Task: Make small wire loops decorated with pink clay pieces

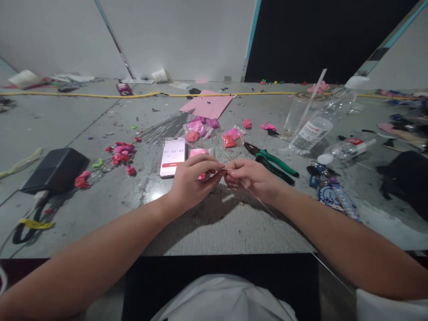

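Observation:
My left hand (195, 176) and my right hand (252, 176) meet fingertip to fingertip above the table's front half. Both are closed in a pinch on a thin wire (259, 200); its long end runs down to the right, past the table edge. A small pinkish-red piece (201, 177) shows by the left palm, partly hidden by the fingers. Just beyond the hands lie a phone (173, 157) with a running timer, small bags of pink and red clay (232, 136), and green-handled pliers (272, 162).
A bundle of straight wires (169, 127) lies near pink paper (209, 103). Small pink and red shaped pieces (122, 154) and a black adapter (55, 170) are at left. Plastic bottles (310, 133), a clear cup (296, 113) and keychains (331, 191) stand or lie at right. A yellow cord (200, 95) crosses behind.

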`<action>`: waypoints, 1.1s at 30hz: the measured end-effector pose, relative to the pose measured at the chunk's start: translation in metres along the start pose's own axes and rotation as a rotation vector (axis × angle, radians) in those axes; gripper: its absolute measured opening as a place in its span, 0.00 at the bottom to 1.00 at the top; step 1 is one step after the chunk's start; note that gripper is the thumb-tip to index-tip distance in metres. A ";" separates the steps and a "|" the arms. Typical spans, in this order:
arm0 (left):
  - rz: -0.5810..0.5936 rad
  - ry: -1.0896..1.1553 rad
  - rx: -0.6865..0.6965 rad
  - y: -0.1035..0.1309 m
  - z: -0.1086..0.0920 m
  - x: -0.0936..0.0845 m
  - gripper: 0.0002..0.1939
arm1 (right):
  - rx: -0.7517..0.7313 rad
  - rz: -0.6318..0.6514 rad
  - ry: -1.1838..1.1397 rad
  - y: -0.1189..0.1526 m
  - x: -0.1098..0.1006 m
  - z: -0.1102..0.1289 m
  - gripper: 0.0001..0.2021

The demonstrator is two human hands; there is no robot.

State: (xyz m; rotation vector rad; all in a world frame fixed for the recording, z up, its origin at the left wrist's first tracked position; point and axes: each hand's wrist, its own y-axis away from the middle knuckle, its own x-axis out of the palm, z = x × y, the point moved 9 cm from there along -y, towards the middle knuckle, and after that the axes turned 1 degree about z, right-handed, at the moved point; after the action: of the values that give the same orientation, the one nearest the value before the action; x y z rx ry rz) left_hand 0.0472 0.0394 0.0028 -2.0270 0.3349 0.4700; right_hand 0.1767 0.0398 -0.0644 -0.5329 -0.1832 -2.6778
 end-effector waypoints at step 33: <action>0.022 -0.151 0.177 0.004 -0.016 0.005 0.10 | 0.006 -0.023 0.138 0.004 0.000 0.004 0.11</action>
State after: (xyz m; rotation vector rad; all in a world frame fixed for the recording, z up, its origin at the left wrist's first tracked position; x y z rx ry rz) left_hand 0.0527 0.0231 0.0050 -1.8067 0.2952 0.5832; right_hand 0.1799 0.0367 -0.0609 -0.3442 -0.1594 -2.7232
